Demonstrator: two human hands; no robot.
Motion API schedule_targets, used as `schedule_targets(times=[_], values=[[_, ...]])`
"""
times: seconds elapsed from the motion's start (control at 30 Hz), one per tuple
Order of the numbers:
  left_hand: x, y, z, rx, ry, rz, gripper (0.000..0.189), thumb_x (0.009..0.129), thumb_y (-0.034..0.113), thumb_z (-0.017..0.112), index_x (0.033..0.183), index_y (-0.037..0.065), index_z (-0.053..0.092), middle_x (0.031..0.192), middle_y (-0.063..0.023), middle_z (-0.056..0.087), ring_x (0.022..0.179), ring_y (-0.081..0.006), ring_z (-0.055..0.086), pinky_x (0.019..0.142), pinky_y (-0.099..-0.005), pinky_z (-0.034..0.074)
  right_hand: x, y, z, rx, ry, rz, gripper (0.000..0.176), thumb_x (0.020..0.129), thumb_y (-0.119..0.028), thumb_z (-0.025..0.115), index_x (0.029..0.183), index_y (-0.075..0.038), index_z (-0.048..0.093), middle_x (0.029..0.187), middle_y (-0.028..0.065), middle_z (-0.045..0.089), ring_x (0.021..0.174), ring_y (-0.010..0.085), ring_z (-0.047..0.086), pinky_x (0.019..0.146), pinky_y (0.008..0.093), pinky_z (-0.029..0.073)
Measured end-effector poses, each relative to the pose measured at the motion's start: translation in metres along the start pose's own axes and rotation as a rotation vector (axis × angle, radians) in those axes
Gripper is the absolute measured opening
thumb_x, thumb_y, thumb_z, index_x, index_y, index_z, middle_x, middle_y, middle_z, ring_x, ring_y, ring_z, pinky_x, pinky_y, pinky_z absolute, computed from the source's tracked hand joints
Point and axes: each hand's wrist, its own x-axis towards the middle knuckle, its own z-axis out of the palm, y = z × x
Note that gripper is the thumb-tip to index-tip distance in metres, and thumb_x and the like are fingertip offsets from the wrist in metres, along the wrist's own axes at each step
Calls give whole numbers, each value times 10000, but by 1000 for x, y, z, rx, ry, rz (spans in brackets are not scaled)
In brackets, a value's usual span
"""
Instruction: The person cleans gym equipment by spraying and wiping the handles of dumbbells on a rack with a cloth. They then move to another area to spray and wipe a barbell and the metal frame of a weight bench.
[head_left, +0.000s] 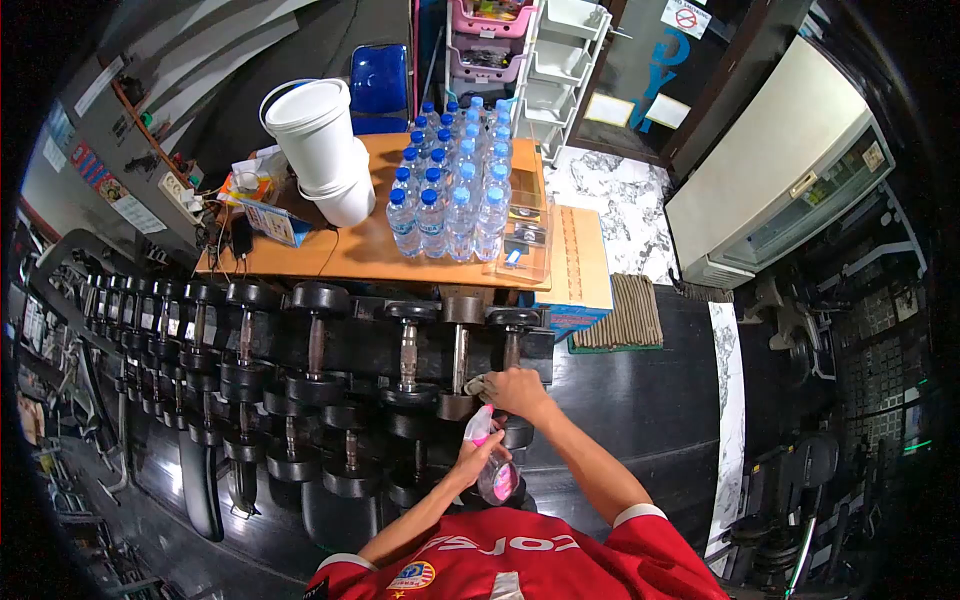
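Pink and clear, a small spray bottle (497, 478) sits in the left hand (478, 458) near the bottom of the view, close to the person's red shirt (520, 560). The fingers are wrapped around its neck and its nozzle points up toward the far side. Just beyond it, the right hand (518, 390) is curled over a greyish cloth (476, 384), holding it against the near end of a dumbbell (459, 358). This dumbbell lies toward the right end of a dark rack (370, 345).

More dumbbells fill the rack in rows running left — black heads, metal handles — and those at the far left are too small to tell apart.

Beyond the rack stands an orange wooden table (340, 255). A block of water bottles (450, 190) with blue caps stands on its right half and stacked white buckets (318, 135) on its left. Small clutter and cables lie at its left edge.

A cardboard box (582, 255) sits just right of the table, and a ribbed mat (625, 315) lies on the floor beside it. A blue chair (380, 80) stands behind the table. A chest freezer (790, 170) stands well apart at the far right.
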Motion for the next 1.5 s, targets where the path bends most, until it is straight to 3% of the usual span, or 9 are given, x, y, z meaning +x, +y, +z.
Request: schedule_targets(times=[0.17,0.37,0.57,0.87,0.93,1.07,1.17,1.3,1.5], values=[[8,-12,-13,-89,9,-115,378,922,189,565,1243,50,420,1117,-81,588,739,-201,655,616,-304,506,6,10,9,-34,64,-96,302,834,-382,572,969,-126,659,799,166,672,761,357,658,698,449,531],[8,-4,-6,-157,13,-61,211,943,238,540,1091,102,478,1148,-150,601,791,-240,668,600,-295,520,-12,42,-34,480,-188,-107,323,874,-323,562,1029,-44,613,874,230,639,871,410,611,717,422,494],[5,5,-1,-153,5,-50,239,940,252,547,1099,88,476,1327,-187,464,818,-266,669,618,-306,535,-54,53,1,487,226,268,264,874,-202,573,1089,-49,569,837,227,640,841,435,606,715,459,472],[2,16,4,-123,65,-89,301,924,292,579,1099,72,471,1298,-174,488,745,-227,670,611,-295,513,-74,43,27,905,326,241,237,868,-71,518,1098,-59,576,972,177,641,887,372,606,793,387,473],[0,12,0,-64,37,-35,326,924,288,579,1136,70,459,1321,-173,471,736,-224,669,612,-299,520,-76,35,28,1103,617,263,331,799,-26,561,1124,-84,583,1008,155,638,930,351,593,853,402,457],[-17,8,-15,-23,67,42,460,932,255,567,1305,78,366,1392,-169,410,718,-215,663,614,-305,541,-80,4,19,280,432,-85,603,636,13,637,1208,-164,565,1244,103,512,1187,329,438,988,449,366],[-30,16,-33,-18,49,60,561,945,201,536,1409,105,235,1414,-170,383,715,-210,657,606,-301,546,-73,-5,33,101,598,-120,498,704,-75,645,1186,-190,591,1251,91,499,1196,327,436,988,482,364],[-44,22,-47,59,92,162,221,968,204,483,1155,89,456,1424,-149,389,718,-203,663,617,-301,543,-77,-12,28,-111,538,-220,471,736,-88,613,1189,-217,598,1245,50,512,1231,290,416,1046,481,311],[-50,26,-40,48,81,178,337,963,225,497,1258,103,389,1431,-149,375,696,-184,651,626,-287,531,-71,15,70,39,579,-433,459,682,-79,661,1116,-226,632,1257,22,514,1226,272,419,1084,531,267]])
